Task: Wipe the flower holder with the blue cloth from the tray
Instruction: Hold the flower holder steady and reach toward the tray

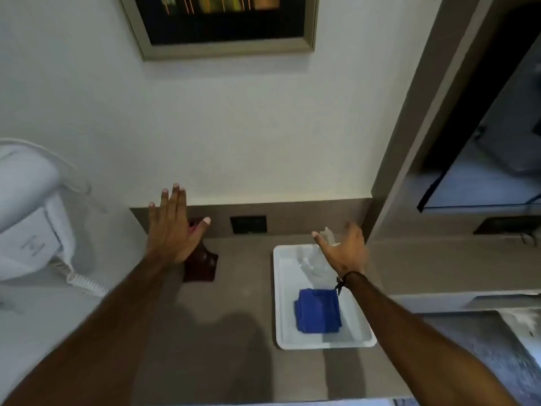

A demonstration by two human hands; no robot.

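Both hands reach out over a grey counter (234,361). The left hand (172,230) is spread flat, fingers straight and empty, above a dark red holder (203,266) that stands at the far left of the counter; whether it touches the holder cannot be told. The right hand (345,249) is open too, fingers loosely curled, holding nothing, over the far end of a white tray (281,303) on the right. A clear, blurred item (310,260) lies under it in the tray. A folded blue cloth (318,311) lies in the near half of the tray. A black band (347,278) circles the right wrist.
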